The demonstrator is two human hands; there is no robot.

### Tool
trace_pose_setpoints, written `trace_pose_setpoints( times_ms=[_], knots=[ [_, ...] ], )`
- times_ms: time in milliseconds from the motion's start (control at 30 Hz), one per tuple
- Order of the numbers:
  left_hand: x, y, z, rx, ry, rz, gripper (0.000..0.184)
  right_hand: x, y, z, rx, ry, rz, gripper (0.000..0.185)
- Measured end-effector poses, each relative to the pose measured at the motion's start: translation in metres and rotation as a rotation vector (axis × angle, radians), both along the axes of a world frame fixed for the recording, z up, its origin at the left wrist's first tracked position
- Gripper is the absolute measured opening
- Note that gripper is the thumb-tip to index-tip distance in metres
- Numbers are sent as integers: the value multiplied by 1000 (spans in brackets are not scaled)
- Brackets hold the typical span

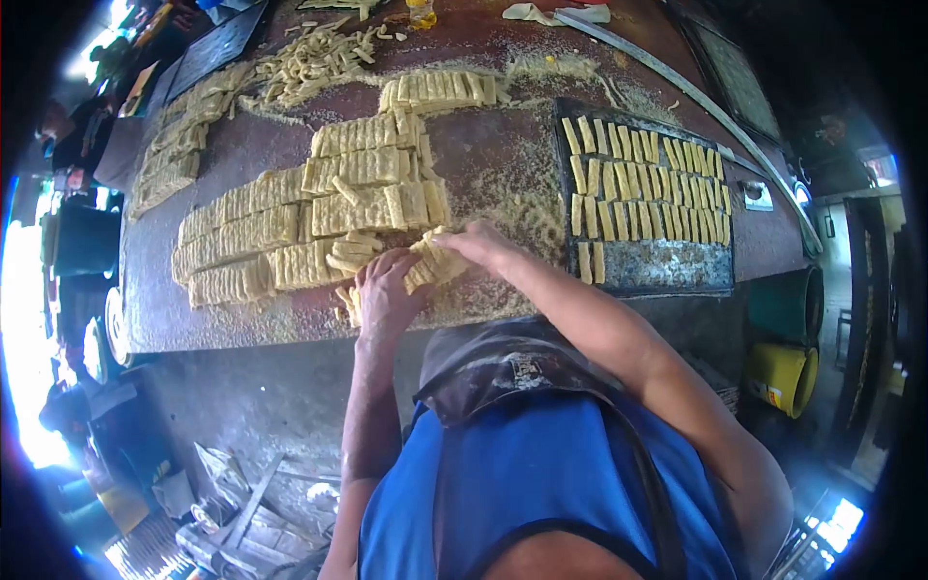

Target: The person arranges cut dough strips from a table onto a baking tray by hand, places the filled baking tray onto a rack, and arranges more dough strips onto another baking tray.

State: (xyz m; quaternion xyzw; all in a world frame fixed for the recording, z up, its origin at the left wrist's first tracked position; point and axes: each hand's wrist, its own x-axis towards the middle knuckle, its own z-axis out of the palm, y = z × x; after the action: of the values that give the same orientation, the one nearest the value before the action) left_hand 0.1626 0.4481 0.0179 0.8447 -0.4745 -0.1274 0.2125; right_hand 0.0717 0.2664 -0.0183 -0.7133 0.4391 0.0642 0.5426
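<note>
Pale dough sticks (437, 265) lie in a bunch at the near edge of the table, between my two hands. My left hand (389, 288) is bent over the left side of this bunch, its fingers closed against the sticks. At the upper right end, my right hand (476, 244) grips the sticks with thumb and fingers; its fingertips are partly hidden. Just beyond my hands, rows of stacked dough sticks (358, 169) stand close together. A few loose sticks (353, 249) lie beside my left hand.
On the right, a dark baking tray (657, 266) holds three full rows of dough sticks and two more sticks below. Flour covers the red-brown table (474, 145). A heap of loose sticks (314, 63) lies at the back. A long metal bar (677, 82) runs past the tray.
</note>
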Motion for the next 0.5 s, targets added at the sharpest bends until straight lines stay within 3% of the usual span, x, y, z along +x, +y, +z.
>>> trace_pose_setpoints(
  times_ms=[67,100,233,300,333,400,433,500],
  knots=[
    [3,2,-8,-47,-5,7,52,9,4,10,145,87,173,62],
    [4,3,-8,-54,12,11,51,11,9,19,-21,103,271,63],
    [9,3,-7,-75,50,5,51,13,18,6,-267,52,302,63],
    [11,2,-8,-74,55,-9,52,4,6,7,44,-73,187,60],
    [12,2,-8,-74,62,-13,52,-2,1,15,44,-66,183,60],
    [14,0,-6,-76,56,-32,52,-9,-10,30,410,-152,87,55],
    [12,0,-4,-101,58,-16,49,-13,-15,10,531,-228,-32,49],
    [11,-1,-8,-136,37,6,47,-17,-21,-3,423,-223,12,46]
  ],
)
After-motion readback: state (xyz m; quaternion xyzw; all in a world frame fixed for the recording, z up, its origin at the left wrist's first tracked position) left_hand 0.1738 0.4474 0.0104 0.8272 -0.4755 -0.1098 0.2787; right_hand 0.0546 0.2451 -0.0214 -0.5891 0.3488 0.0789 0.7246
